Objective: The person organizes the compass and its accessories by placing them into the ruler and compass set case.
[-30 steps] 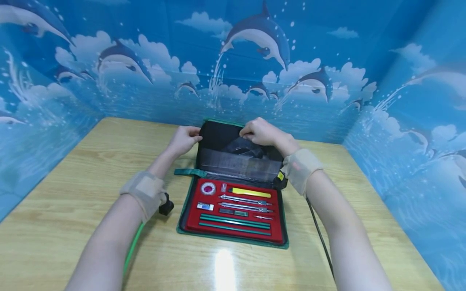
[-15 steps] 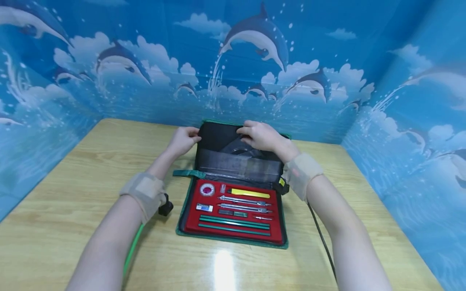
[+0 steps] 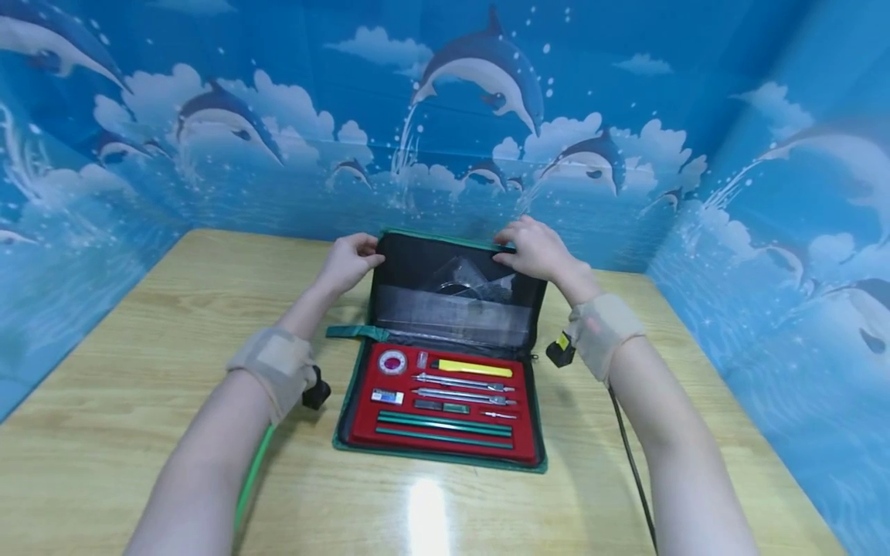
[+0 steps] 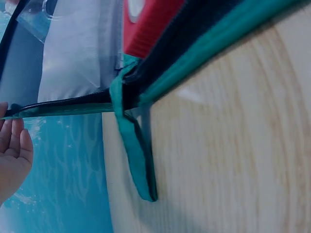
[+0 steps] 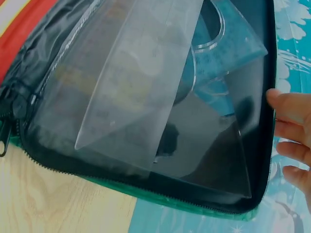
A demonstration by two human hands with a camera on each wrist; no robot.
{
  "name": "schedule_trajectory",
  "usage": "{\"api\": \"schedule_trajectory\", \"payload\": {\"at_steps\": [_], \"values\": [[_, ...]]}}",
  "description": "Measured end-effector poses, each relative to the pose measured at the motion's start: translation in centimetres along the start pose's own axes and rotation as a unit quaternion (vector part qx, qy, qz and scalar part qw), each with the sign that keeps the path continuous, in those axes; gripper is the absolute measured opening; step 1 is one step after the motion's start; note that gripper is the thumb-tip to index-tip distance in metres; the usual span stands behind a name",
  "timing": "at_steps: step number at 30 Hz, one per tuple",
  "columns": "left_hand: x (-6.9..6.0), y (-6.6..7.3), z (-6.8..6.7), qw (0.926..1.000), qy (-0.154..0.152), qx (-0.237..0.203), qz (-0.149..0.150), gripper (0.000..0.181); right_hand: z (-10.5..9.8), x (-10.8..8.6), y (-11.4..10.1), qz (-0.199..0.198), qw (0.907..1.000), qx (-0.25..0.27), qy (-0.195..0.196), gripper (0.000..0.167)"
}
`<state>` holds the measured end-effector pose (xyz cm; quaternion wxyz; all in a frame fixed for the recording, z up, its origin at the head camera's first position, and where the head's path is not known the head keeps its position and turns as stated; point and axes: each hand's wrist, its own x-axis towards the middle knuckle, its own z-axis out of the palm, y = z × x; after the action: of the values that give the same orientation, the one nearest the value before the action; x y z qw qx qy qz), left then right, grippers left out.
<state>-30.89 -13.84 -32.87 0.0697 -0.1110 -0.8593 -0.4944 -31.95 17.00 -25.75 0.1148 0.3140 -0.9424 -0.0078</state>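
A green zip-up drawing set case [image 3: 439, 463] lies unfolded on the table, its black-lined lid [image 3: 410, 262] tilted up at the back. My left hand [image 3: 345, 264] pinches the lid's left edge near its upper corner; in the left wrist view the fingers [image 4: 17, 138] lie along the green border. My right hand [image 3: 531, 249] holds the lid's top edge near the right corner, thumb on the inner side. Clear plastic set squares [image 5: 228, 43] sit in the lid's transparent pocket [image 3: 452, 315]. The red tray [image 3: 431, 452] holds compasses [image 3: 462, 394], a yellow cutter [image 3: 476, 368] and green pencils [image 3: 445, 423].
A white tape roll [image 3: 392, 362] and an eraser [image 3: 387, 396] sit in the tray's left part. A green strap [image 3: 356, 331] sticks out left of the case. Wood-grain table [image 3: 208, 309] surrounds it. A blue dolphin-print backdrop [image 3: 292, 185] rises behind and at the sides.
My right hand has moved away from the set squares in the pocket, right and up to the lid's top edge. The left hand stays on the left edge.
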Motion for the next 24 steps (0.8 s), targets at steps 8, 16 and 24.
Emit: {"api": "schedule_trajectory", "payload": {"at_steps": [8,16,24], "values": [[-0.6,1.0,-1.0,0.9983,0.031,0.015,0.048,0.035,-1.3,-1.5,-0.5,-0.029,0.999,0.031,-0.013,0.022],[-3.1,2.6,-2.9,0.9925,-0.015,0.07,0.099,0.034,-2.4,-4.7,-3.0,-0.112,0.9913,-0.031,0.061,0.012],[-7.2,4.4,-5.1,0.9655,-0.14,0.175,0.133,0.02,-2.2,-9.1,-5.8,-0.227,0.966,-0.021,0.122,0.013]]}}
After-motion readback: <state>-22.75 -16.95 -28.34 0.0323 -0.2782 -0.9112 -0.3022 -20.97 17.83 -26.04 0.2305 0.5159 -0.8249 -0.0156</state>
